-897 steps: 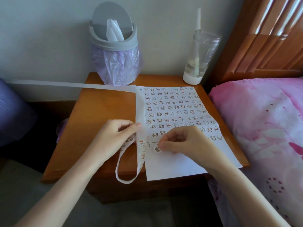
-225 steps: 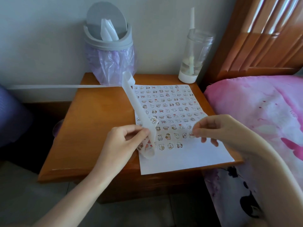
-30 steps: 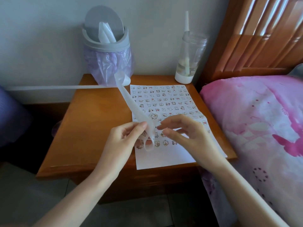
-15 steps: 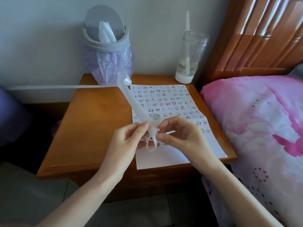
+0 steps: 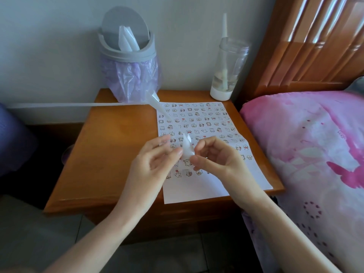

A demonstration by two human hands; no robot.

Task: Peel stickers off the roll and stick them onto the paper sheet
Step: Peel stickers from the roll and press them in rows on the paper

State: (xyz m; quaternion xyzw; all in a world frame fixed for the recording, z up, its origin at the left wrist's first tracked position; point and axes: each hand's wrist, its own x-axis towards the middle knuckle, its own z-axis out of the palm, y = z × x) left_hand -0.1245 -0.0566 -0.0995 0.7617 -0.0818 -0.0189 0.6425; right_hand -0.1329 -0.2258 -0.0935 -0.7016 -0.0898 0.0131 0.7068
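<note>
A white paper sheet (image 5: 199, 191) covered with rows of small cartoon stickers lies on the wooden nightstand (image 5: 110, 154). A long white sticker strip (image 5: 163, 112) comes in from the left, bends near the bin and runs down over the sheet to my hands. Its folded end (image 5: 187, 149) is held above the sheet's lower sticker rows. My left hand (image 5: 153, 166) holds it from the left with thumb against fingers, which are blurred. My right hand (image 5: 218, 160) pinches the same end from the right between thumb and curled forefinger.
A grey swing-lid bin (image 5: 128, 56) with a purple liner stands at the nightstand's back left. A clear bottle (image 5: 228, 67) with a straw stands at the back right. A pink bedspread (image 5: 307, 154) borders the right edge, and floor lies in front.
In the last second my hands have drawn together on the strip's end and lifted it a little. The loop that hung below my fingers is now folded up tight.
</note>
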